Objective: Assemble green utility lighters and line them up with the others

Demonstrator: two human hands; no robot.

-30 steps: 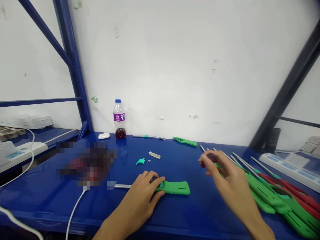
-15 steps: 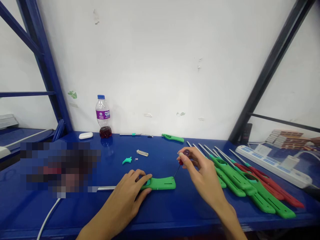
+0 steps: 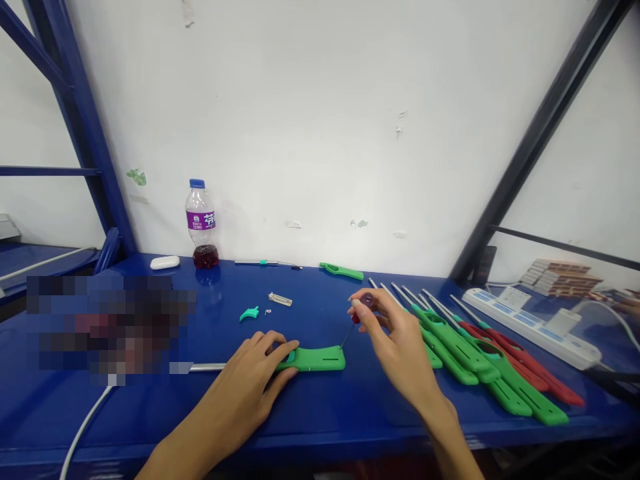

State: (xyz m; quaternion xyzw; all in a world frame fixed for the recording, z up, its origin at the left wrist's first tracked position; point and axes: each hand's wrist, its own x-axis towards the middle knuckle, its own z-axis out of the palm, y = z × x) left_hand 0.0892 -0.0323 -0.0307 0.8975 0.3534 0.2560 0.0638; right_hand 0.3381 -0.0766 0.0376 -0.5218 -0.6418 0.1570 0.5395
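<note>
A green long-necked lighter [image 3: 320, 359] lies flat on the blue table, its metal tube pointing left. My left hand [image 3: 257, 373] grips it around the trigger opening, thumb on the near side and fingers over the far side. In my right hand [image 3: 395, 340] is a screwdriver [image 3: 355, 319] with a dark red handle, pinched between thumb and fingers. Its thin shaft slants down, and the tip meets the far right corner of the green handle. Behind the lighter lie a teal trigger [image 3: 249, 313], a tiny part [image 3: 268, 312] and a clear fuel tank [image 3: 280, 299].
Several green and red lighters [image 3: 500, 360] are piled at the right, beside a white power strip [image 3: 530, 327]. Along the wall are a bottle [image 3: 201, 223], a white case [image 3: 165, 263], a metal tube [image 3: 256, 263] and a green handle shell [image 3: 342, 271]. A blurred patch covers the left.
The whole view has shifted slightly, so everything sits a little higher and further left. Both hands keep their hold, and the screwdriver tip stays at the same corner of the lighter.
</note>
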